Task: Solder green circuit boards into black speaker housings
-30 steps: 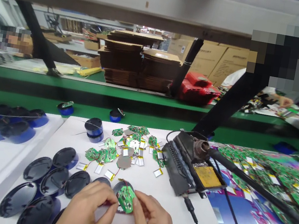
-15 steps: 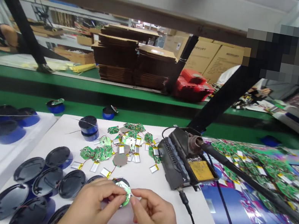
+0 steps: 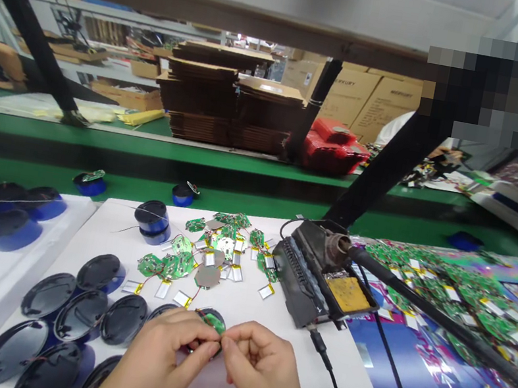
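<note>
A green circuit board [image 3: 215, 323] shows between my hands, over a round black cup [image 3: 207, 312] that my fingers partly cover. My left hand [image 3: 172, 346] pinches the board near its edge with thumb and forefinger. Thumb and forefinger of my right hand [image 3: 259, 364] are pressed together at the board's right edge, touching the left fingertips. Whatever sits in that right pinch is hidden. Close to my left hand stand several round black cups with blue sides, such as this cup [image 3: 124, 319]. Beyond the hands lie green boards [image 3: 179, 265] wired to small silver batteries [image 3: 182, 298].
A soldering iron stand [image 3: 306, 282] with a yellow sponge [image 3: 347, 294] is at right, its black cable running toward me. Many boards [image 3: 462, 293] are heaped farther right. Two stacked cups [image 3: 152, 222] stand behind. A shelf post [image 3: 387, 150] slants across. Another person's arm [image 3: 4, 63] appears far left.
The board has tilted between my fingers, and less of its bright face shows. My right fingertips have moved slightly left, against the left ones. The view has shifted slightly.
</note>
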Demonstrator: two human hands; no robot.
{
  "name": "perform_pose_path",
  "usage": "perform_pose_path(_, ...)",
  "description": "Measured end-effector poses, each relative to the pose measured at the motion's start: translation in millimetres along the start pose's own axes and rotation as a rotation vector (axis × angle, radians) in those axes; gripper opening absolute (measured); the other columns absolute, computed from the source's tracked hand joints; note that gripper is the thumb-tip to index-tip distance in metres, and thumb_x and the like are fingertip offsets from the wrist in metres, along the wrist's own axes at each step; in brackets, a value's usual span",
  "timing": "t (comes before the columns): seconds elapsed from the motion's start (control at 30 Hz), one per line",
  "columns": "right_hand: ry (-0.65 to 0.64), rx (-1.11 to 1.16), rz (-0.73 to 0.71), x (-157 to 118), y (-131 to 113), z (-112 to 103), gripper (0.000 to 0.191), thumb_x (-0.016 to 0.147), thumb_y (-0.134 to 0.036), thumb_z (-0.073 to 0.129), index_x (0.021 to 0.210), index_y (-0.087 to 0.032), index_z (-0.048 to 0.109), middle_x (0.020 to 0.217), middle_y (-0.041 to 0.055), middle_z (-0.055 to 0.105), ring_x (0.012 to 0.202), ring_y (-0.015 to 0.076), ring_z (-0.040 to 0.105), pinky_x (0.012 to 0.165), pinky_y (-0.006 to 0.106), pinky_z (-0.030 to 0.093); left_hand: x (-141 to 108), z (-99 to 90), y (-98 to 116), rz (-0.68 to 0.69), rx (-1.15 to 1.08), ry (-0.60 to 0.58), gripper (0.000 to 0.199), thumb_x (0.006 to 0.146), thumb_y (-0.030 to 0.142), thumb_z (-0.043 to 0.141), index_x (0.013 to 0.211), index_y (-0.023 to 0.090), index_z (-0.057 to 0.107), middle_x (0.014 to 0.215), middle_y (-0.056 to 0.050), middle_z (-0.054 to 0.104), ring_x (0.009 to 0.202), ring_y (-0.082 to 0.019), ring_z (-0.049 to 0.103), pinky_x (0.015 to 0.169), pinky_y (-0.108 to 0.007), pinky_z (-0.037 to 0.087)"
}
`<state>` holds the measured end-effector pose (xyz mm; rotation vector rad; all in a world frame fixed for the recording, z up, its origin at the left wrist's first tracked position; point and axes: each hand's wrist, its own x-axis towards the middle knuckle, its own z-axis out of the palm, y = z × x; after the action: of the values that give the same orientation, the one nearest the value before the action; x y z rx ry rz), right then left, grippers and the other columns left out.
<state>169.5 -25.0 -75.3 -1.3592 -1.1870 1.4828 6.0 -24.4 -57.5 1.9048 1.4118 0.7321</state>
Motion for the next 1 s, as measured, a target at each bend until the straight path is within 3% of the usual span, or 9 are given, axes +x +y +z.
perform_pose_path(0.4,0.065,0.039,0.018,-2.2,-5.7,0.9,0.022,0.069,-0.037,0.068,0.066,-0.015,0.064,0.048,-0.0042,0.047,0.048,0.008,0.038,0.049,0.021,0.029,-1.5,2.0,-2.2,-0.107,0.005,-0.002,0.019,0.09,0.026,0.052,0.082,0.023,0.069,0.079,-0.001,0.071,0.075,-0.017,0.064,0.069,-0.026,0.049)
perform_pose_path(0.63,-0.017,0.01,0.021,0.5,-18.7,-3.0,0.035,0.068,-0.041,0.065,0.088,-0.013,0.071,0.048,-0.0057,0.046,0.049,0.009,0.04,0.052,0.022,0.033,2.2,-2.5,0.3,-0.152,-0.127,-0.077,0.023,0.089,0.031,0.049,0.078,0.021,0.066,0.076,-0.001,0.068,0.072,-0.017,0.06,0.066,-0.025,0.046)
perform_pose_path(1.0,-0.03,-0.04,0.045,0.0,-13.9,-0.3,0.025,0.071,-0.039,0.062,0.069,-0.015,0.064,0.05,-0.0039,0.048,0.05,0.0084,0.039,0.052,0.022,0.029,3.3,-4.4,2.7,-0.177,-0.13,-0.114,0.022,0.088,0.031,0.049,0.081,0.02,0.067,0.08,-0.003,0.069,0.076,-0.018,0.06,0.07,-0.027,0.045)
